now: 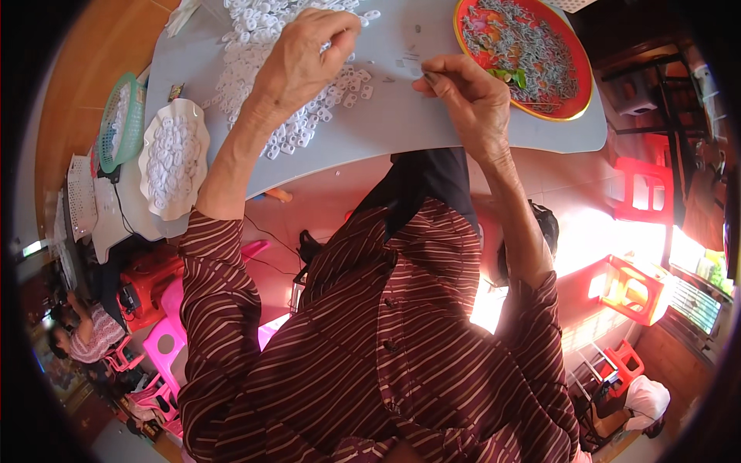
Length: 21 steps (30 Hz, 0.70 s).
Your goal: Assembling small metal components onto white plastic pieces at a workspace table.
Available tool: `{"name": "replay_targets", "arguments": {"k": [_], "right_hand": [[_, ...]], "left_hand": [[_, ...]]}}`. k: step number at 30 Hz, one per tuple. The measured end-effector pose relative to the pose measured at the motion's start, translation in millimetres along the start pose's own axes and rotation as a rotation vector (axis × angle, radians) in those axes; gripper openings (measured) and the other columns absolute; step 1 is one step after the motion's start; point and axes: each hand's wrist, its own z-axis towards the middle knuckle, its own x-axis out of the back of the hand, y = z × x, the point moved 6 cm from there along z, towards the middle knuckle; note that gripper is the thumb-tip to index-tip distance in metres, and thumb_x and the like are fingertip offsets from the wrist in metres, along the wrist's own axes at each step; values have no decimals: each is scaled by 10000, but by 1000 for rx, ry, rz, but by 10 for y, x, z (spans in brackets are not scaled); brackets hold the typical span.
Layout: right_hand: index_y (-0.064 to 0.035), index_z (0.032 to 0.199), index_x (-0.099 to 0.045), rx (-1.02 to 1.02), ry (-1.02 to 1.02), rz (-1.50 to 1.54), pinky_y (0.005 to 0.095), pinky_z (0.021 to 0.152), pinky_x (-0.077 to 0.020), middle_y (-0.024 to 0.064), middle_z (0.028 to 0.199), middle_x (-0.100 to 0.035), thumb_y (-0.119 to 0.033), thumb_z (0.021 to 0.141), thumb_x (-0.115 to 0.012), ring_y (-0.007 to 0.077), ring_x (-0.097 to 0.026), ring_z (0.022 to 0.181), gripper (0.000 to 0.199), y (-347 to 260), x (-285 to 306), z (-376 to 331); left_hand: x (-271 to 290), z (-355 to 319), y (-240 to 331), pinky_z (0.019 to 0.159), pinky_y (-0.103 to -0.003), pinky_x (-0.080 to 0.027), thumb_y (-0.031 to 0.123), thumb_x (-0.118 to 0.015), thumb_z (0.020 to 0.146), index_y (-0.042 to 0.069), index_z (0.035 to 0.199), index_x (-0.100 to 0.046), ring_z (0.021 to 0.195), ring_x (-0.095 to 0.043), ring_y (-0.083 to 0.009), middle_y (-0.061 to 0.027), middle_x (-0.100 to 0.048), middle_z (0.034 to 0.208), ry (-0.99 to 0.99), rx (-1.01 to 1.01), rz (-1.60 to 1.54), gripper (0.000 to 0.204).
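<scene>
At upper centre, the left hand (310, 55) and right hand (472, 96) curl; whether either grip is closed, I cannot tell. White pieces (245, 73) heap upper left on the tabletop (409, 119); grey bits (532, 62) lie in the upper-right red tray (580, 62).

Honestly can't read a single word, label or number anywhere in this one. The little dark item (176, 92) on the left of the grey table (417, 127) is too small to make out any print, and the red tray (584, 81) just shows bits of coloured pattern between the grey pieces (532, 46).
</scene>
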Motion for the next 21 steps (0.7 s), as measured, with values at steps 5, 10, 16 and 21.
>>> {"name": "replay_targets", "arguments": {"k": [5,10,16,21], "right_hand": [[39,971,-610,-77,7,-16,208,701,-491,42,822,-634,2,841,-594,91,-611,732,135,-5,31,-38],[27,941,-627,-45,-25,-64,187,665,-464,16,785,-625,-28,827,-637,56,-569,703,127,-6,4,-34],[20,914,-628,-66,-74,-102,182,646,-458,2,756,-623,-37,819,-653,44,-563,701,114,-5,-30,-36],[21,900,-625,-60,-98,-121,179,623,-455,1,746,-623,-37,812,-661,38,-558,685,112,4,-52,-33]], "left_hand": [[178,27,-331,756,-340,-454,44,-568,819,12,926,-600,837,-574,-280,-110,-627,897,92,-50,160,116],[0,-5,-231,785,-352,-419,25,-559,789,18,911,-597,805,-513,-276,-107,-536,743,-137,-67,198,128],[-229,-107,-264,813,-383,-413,54,-585,766,38,931,-593,892,-474,-293,-115,-500,814,-147,-134,320,167],[-295,-121,-342,838,-387,-413,63,-600,756,26,884,-559,900,-464,-292,-124,-494,845,-171,-111,301,139]]}}
